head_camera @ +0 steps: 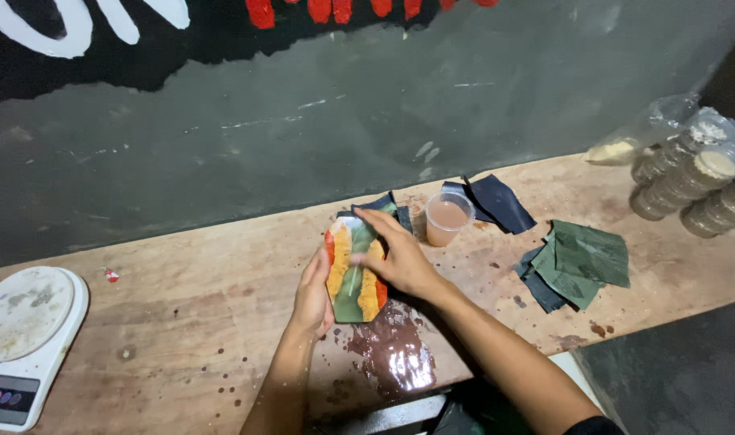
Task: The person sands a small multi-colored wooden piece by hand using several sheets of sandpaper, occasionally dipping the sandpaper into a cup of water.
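While left hand (312,294) grips slab (354,274), right hand (399,258) presses.

left hand (313,294) at 9 o'clock of right, fingers curled upward in a grip, forearm rising from 6 o'clock, right hand (399,259) palm-down, fingers spread toward 10 o'clock, forearm from 4 o'clock

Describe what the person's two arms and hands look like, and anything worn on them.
Both forearms are bare up to the frame's lower edge. The left hand shows no glove, ring, watch or bracelet. The right hand is likewise ungloved with no jewellery visible. At the bottom edge, near the right elbow, a strip of dark sleeve shows. Fingers are slender; nails are too small to judge.
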